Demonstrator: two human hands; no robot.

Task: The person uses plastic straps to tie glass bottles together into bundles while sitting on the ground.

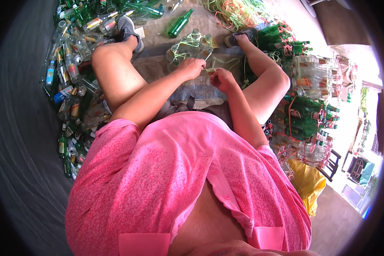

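Between my spread legs, a bundle of clear glass bottles [192, 44] stands with necks up, laced around with pale green plastic strapping [189, 39]. At its near right edge, my left hand [192, 68] pinches a taut length of this strapping. Just to the right, my right hand [223, 79] is closed on another part of the strap, close to my left fingertips. A loose tail of strap [227, 62] curls on the ground beyond my right hand. The fingers partly hide the strap where the two hands meet.
Loose bottles [72, 64] are heaped on my left. One green bottle [180, 24] lies beyond the bundle, near a tangled strap pile [240, 12]. Tied bottle bundles [310, 78] line my right side, with a yellow bag [307, 182] behind them.
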